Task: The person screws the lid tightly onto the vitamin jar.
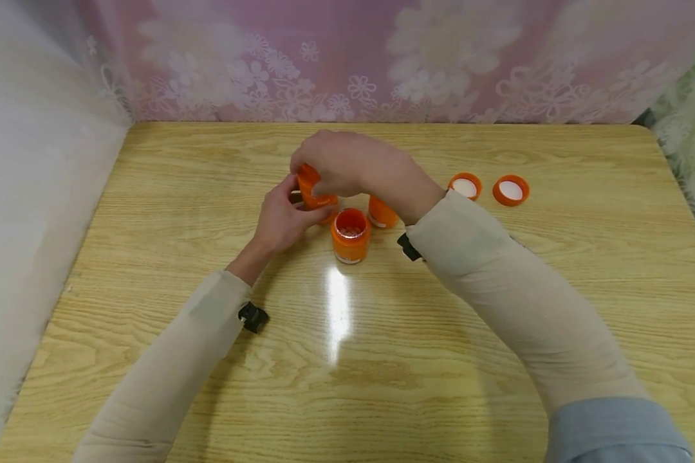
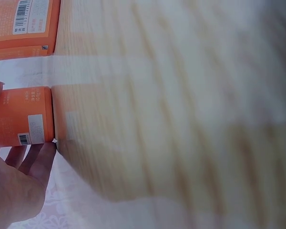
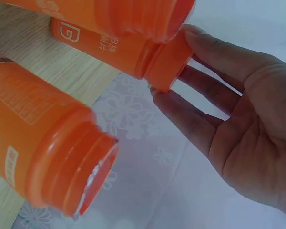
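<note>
An orange pill bottle (image 1: 320, 200) with its orange cap (image 3: 169, 64) on stands at the left of a small group. My left hand (image 1: 280, 217) holds its body low down, thumb on one side and fingers on the other. From above, my right hand (image 1: 347, 161) grips the cap between thumb and fingers. Beside this bottle stands an uncapped orange bottle (image 1: 350, 247), with small pieces inside and torn foil round its mouth. Another orange bottle (image 1: 382, 213) is partly hidden under my right forearm; in the right wrist view its neck is bare.
Two loose orange caps, a nearer-in one (image 1: 464, 186) and an outer one (image 1: 511, 190), lie white-lined side up at the right. Everything stands on a wood-grain table (image 1: 370, 379). A pink flowered cloth (image 1: 347, 71) hangs along the far edge.
</note>
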### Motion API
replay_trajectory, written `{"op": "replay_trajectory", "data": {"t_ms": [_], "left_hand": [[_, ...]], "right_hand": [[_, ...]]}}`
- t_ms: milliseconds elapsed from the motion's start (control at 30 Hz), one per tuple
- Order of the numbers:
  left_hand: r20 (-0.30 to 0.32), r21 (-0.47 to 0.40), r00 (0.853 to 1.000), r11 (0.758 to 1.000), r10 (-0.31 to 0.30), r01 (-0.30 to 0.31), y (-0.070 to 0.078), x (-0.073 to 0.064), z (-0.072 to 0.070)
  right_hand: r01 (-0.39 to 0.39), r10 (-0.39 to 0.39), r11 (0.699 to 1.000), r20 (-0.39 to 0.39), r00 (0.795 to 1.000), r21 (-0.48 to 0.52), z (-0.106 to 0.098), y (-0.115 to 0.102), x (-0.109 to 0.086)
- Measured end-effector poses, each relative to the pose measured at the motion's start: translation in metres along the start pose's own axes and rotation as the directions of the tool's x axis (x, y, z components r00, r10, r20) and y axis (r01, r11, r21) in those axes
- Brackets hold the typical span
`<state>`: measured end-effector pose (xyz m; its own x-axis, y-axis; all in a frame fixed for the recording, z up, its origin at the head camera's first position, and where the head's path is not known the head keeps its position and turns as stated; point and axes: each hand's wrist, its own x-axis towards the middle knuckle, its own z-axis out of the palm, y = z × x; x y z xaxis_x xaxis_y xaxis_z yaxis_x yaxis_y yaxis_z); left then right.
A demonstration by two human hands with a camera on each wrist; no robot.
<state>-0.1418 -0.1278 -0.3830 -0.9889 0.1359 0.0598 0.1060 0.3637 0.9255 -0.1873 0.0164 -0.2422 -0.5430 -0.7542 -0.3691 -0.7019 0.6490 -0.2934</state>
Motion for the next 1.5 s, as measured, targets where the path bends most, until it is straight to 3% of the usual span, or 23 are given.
{"op": "replay_trajectory", "data": {"t_ms": [933,1033,1267,1500], "left_hand": [[0.006,-0.022,1.0,1.0,-0.019,0.02,0.001,0.0,0.0],[0.007,-0.027,1.0,0.999,-0.018,0.018,0.001,0.0,-0.001],[0.005,-0.038,1.0,0.999,-0.008,0.008,0.0,0.0,-0.001],[-0.003,-0.029,1.0,1.0,0.004,-0.004,-0.001,0.0,0.0]], "right_hand": [[0.212,-0.212,0.975,-0.012,0.977,0.068,0.0,0.016,-0.001],[0.186,-0.184,0.98,-0.041,0.982,0.068,0.002,0.015,0.0],[-0.023,0.022,1.0,-0.067,0.998,-0.013,0.004,0.002,0.001],[0.005,-0.006,1.0,-0.034,0.999,-0.024,0.002,0.0,0.001]]}}
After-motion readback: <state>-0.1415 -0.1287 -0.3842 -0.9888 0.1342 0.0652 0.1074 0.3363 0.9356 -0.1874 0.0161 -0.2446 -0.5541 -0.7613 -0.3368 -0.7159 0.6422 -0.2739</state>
